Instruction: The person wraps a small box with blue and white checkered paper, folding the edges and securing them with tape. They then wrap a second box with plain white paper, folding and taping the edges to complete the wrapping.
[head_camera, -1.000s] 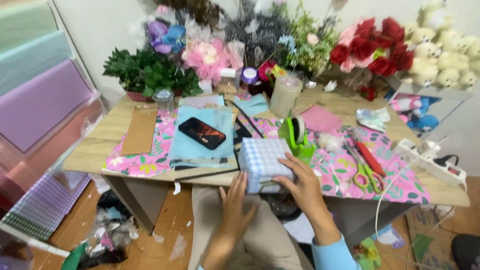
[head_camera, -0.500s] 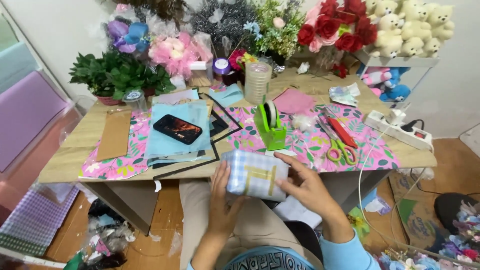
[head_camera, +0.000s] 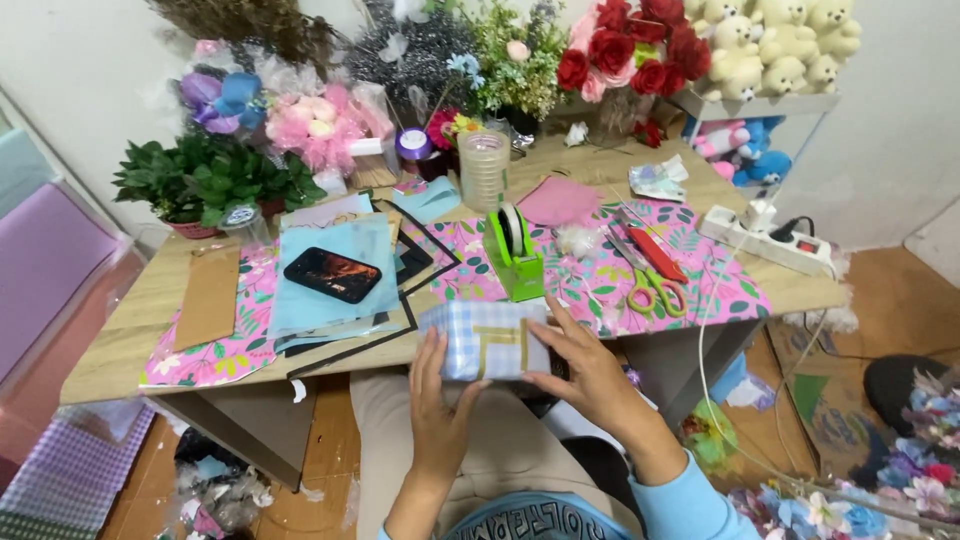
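Both hands clamped on checked box, held at table front edge, over lap. L hand: fingers on box's left side and underside. R hand: fingers on right end, thumb on gold tape strip. Green tape dispenser just behind box; phone on blue paper to the left; scissors to the right.

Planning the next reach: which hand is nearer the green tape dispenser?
Right. The right hand sits just below and right of the tape dispenser, holding the checked box; the left hand is lower, farther away.
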